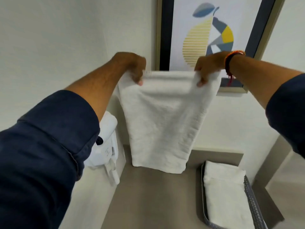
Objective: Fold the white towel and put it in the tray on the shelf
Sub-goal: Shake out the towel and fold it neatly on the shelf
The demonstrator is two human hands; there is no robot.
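Observation:
A white towel [163, 119] hangs in the air, doubled over, its lower edge just above the grey shelf [148, 195]. My left hand [135, 68] pinches its top left corner and my right hand [208, 66] pinches its top right corner, both raised at the same height. At the lower right, a grey tray [252, 195] with a perforated rim sits on the shelf. A folded white towel [226, 194] lies inside the tray.
A framed pear picture [212, 30] hangs on the wall behind the towel. A white robe or bundle of cloth [107, 146] hangs at the left beside the shelf. White walls close in the shelf on the left and behind.

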